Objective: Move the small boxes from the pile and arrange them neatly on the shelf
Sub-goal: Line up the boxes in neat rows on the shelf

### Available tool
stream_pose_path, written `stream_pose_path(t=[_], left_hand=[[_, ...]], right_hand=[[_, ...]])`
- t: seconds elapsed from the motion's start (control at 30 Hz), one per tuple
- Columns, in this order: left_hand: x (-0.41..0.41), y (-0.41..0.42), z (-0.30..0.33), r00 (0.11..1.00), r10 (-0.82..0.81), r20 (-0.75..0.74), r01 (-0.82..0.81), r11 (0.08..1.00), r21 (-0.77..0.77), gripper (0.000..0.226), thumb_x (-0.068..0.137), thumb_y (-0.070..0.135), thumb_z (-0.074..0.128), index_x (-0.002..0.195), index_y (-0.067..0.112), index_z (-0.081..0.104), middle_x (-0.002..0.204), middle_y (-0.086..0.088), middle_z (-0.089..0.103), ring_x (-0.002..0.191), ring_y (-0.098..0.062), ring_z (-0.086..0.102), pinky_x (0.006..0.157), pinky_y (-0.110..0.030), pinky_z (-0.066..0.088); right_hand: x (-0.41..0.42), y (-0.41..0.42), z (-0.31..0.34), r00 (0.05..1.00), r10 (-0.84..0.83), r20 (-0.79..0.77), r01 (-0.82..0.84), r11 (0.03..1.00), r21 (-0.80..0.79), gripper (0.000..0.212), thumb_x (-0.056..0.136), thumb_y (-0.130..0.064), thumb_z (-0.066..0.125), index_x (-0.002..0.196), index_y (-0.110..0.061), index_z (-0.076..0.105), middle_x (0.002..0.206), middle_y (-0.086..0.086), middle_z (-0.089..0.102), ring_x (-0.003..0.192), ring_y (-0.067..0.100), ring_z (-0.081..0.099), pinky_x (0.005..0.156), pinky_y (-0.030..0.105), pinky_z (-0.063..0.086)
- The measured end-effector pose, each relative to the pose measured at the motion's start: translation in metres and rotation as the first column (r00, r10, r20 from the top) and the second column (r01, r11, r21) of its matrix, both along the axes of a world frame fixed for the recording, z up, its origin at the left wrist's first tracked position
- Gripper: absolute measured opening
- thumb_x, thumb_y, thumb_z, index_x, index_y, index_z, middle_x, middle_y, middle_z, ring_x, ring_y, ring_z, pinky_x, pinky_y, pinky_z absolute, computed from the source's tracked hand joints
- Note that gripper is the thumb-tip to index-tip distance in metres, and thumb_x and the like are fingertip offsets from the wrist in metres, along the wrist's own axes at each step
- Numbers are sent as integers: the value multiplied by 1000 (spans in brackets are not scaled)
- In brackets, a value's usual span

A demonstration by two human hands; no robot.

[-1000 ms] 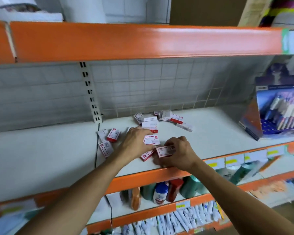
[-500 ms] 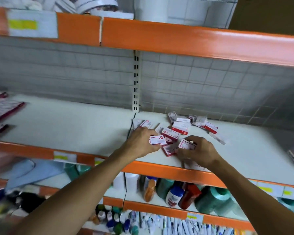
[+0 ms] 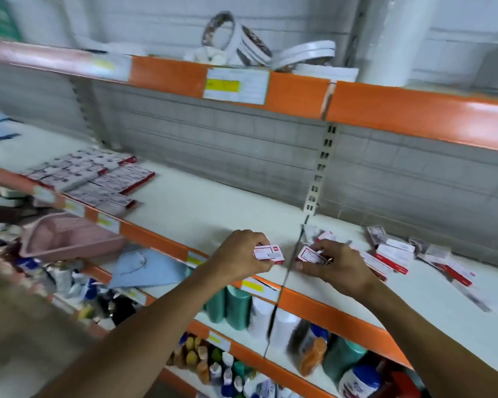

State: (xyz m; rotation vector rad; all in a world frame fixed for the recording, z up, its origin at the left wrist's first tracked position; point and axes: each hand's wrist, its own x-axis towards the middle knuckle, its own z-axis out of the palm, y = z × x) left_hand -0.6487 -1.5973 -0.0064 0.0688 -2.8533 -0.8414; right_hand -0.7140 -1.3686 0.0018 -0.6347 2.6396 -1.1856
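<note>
White shelf [image 3: 213, 202] boards with orange front edges fill the view, backed by a grey grid panel, and a dark seam [image 3: 292, 254] between two boards serves as the landmark. Just left of the seam, the left hand [image 3: 239, 258] grips a small white-and-red box [image 3: 269, 252], fingers curled round its left end; the box lies flat, long axis running left to right, its free end pointing toward the seam. Just right of the seam, the right hand [image 3: 338, 267] pinches a second box [image 3: 311, 255] between thumb and curled fingers; this one is tilted, long axis slanting down toward the right, its printed face up. Right of the seam, behind and beyond the right hand, lies the pile [image 3: 397, 254] of similar boxes, scattered at mixed angles on the shelf. Far left of the seam, neat rows of boxes [image 3: 92, 179] lie flat side by side near the shelf's front edge, blurred. Above the seam, the upper shelf carries white tape rolls [image 3: 242, 44]. Below and left of the seam, the lower shelf holds a pink basket [image 3: 66, 237] and a pale blue cloth [image 3: 147, 267]; directly below stand green bottles [image 3: 230, 307]
</note>
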Motion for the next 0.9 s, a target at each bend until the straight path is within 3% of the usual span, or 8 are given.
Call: stream_pose_path(t=[0.17, 0.33, 0.47, 0.63, 0.8, 0.9], left_hand=[[34, -67, 4, 995, 102, -1, -102, 995, -22, 29, 73, 35, 77, 100, 23, 73, 93, 2, 73, 86, -15, 66, 72, -25, 49], [66, -136, 1, 983, 185, 15, -184, 982, -45, 32, 74, 36, 77, 103, 24, 71, 96, 1, 70, 89, -17, 65, 75, -29, 50], [82, -181, -1, 980, 199, 9, -198, 977, -74, 33, 75, 34, 76, 106, 22, 72, 99, 0, 71, 91, -17, 65, 73, -26, 47], [100, -232, 3, 969, 246, -16, -247, 969, -30, 32, 73, 37, 75, 101, 22, 72, 94, 2, 71, 84, -15, 66, 74, -36, 53], [107, -281, 8, 948, 317, -22, -317, 948, 12, 27, 75, 34, 77, 98, 23, 72, 91, 7, 70, 77, -11, 65, 69, -34, 55], [101, -309, 0, 949, 315, -4, -315, 949, 19, 29, 75, 31, 77, 101, 20, 72, 94, 4, 71, 79, -12, 65, 69, -31, 54]], right_hand=[[3, -71, -7, 997, 75, 34, -71, 993, -96, 28, 67, -50, 85, 86, -31, 75, 82, -14, 74, 78, 6, 69, 74, 30, 55], [24, -155, -7, 984, 175, 37, -171, 981, -94, 21, 67, -46, 86, 79, -36, 72, 75, -16, 71, 71, 1, 65, 61, 10, 45], [34, -211, -5, 977, 210, 26, -207, 974, -90, 23, 68, -37, 88, 79, -36, 68, 81, -18, 69, 78, -3, 63, 60, 1, 41], [28, -269, 1, 965, 262, 9, -261, 964, -59, 19, 69, -36, 87, 80, -34, 71, 80, -15, 71, 74, -5, 63, 57, 3, 40], [18, -319, 2, 959, 282, -33, -284, 955, -92, 15, 72, -33, 84, 82, -30, 74, 78, -14, 72, 71, -8, 62, 59, 3, 41], [7, -350, -2, 968, 248, -48, -252, 961, -115, 26, 70, -35, 86, 89, -30, 70, 83, -11, 71, 72, -4, 63, 58, 3, 41]])
